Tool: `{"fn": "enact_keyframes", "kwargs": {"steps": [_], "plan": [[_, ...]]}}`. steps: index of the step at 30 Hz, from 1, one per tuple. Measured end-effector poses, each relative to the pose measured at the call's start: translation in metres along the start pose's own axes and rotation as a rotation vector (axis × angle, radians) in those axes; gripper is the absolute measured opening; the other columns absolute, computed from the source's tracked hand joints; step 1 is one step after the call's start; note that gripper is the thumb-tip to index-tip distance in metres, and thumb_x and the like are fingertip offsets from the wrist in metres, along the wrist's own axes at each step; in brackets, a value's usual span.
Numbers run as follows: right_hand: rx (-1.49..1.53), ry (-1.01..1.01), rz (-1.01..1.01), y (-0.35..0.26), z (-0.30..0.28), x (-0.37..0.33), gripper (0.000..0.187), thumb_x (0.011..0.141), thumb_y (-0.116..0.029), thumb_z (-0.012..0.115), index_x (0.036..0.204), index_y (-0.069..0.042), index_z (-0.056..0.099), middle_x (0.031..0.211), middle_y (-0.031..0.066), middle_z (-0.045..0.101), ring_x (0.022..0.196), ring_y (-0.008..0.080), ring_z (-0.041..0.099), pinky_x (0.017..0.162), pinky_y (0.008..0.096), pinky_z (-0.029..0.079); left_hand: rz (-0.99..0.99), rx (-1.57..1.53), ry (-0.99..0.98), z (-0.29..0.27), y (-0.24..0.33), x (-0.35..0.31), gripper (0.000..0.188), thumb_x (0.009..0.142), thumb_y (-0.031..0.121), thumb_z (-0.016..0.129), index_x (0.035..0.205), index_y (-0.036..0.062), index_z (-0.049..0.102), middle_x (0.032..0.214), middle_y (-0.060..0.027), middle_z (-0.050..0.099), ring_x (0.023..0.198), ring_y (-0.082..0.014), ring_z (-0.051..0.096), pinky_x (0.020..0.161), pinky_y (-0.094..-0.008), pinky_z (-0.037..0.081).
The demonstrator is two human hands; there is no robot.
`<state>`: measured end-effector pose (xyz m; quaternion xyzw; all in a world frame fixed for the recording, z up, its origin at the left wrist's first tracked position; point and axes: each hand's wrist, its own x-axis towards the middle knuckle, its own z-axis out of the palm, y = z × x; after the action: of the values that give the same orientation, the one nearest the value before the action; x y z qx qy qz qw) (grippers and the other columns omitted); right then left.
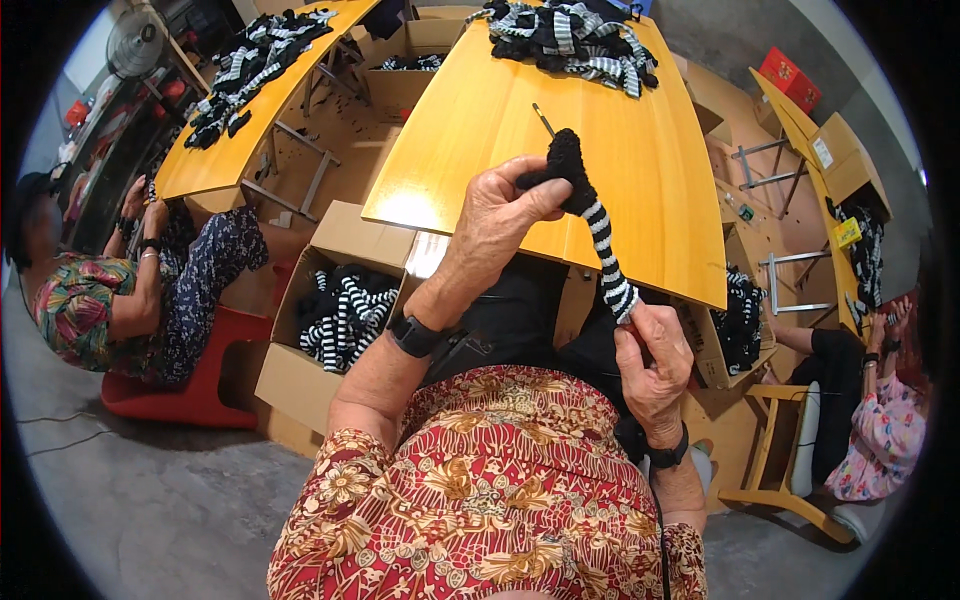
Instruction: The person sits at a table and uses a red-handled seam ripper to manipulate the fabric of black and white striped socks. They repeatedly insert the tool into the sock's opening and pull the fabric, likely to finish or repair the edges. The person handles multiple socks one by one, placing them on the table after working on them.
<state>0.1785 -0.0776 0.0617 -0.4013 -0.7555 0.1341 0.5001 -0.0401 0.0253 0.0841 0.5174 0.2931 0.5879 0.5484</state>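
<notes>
A slim black-and-white striped knit piece [605, 245] with a solid black end stretches between my two hands above the near edge of the table. My left hand [508, 205] pinches the black end, thumb across it, and a short black stub pokes out beside the fingers. Lower down, my right hand [655, 355] is closed on the striped end, its fingertips gripping the white edge. Whether the piece is a glove or a sock I cannot tell. Just past the black end, a thin dark stick with a yellow band [543, 120] shows against the tabletop.
A heap of striped knit pieces [575, 45] covers the far end of the yellow wooden table [440, 150]. Cardboard boxes of knits [345, 315] [740, 320] flank me. People sit working at the left table [190, 165] and the right table [850, 290].
</notes>
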Motion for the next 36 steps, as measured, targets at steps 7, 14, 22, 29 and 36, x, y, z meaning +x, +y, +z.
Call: {"fn": "enact_keyframes", "kwargs": {"steps": [7,14,22,29,36], "plan": [[-0.011,0.005,0.134,0.007,0.002,0.004,0.032,0.081,0.008,0.061,0.113,0.004,0.062,0.089,0.0119,0.06,0.076,0.02,0.061,0.065,0.0302,0.049,0.037,-0.079,0.032,0.018,-0.033,-0.009,0.014,0.09,0.007,0.064,0.104,0.0023,0.065,0.093,-0.0072,0.07,0.076,-0.0144,0.069,0.069,-0.0248,0.056],[-0.083,-0.024,0.041,0.011,-0.003,0.002,0.034,0.079,0.007,0.064,0.112,0.002,0.064,0.089,0.0106,0.061,0.077,0.0197,0.062,0.065,0.0305,0.051,-0.034,0.144,0.024,0.004,0.001,-0.002,0.024,0.094,0.016,0.062,0.108,-0.0028,0.063,0.094,-0.0065,0.07,0.084,-0.0108,0.066,0.075,-0.0225,0.052],[0.062,-0.018,0.17,0.008,0.005,-0.002,0.032,0.081,0.007,0.061,0.113,0.002,0.063,0.085,0.0123,0.06,0.074,0.0224,0.06,0.066,0.0306,0.049,0.022,0.054,-0.07,-0.003,-0.026,0.005,0.021,0.094,0.017,0.062,0.099,-0.0025,0.066,0.088,-0.005,0.069,0.079,-0.009,0.063,0.073,-0.0224,0.051],[0.081,-0.003,0.225,0.015,0.006,0.007,0.033,0.08,0.007,0.063,0.114,0.003,0.061,0.084,0.0095,0.058,0.073,0.0182,0.058,0.066,0.0289,0.047,0.029,0.028,-0.039,0.01,-0.033,0.009,0.017,0.095,0.013,0.059,0.094,-0.0027,0.066,0.084,-0.0046,0.068,0.073,-0.0096,0.064,0.067,-0.0238,0.055],[0.409,-0.144,0.503,-0.002,0.001,0.003,0.04,0.085,0.003,0.062,0.124,0.002,0.056,0.091,0.006,0.057,0.065,0.0099,0.055,0.056,0.0231,0.046,0.125,0.107,0.092,-0.002,-0.038,0.011,0.016,0.094,0.013,0.059,0.094,-0.0023,0.064,0.084,-0.0046,0.068,0.073,-0.0106,0.064,0.067,-0.0233,0.053]]}}
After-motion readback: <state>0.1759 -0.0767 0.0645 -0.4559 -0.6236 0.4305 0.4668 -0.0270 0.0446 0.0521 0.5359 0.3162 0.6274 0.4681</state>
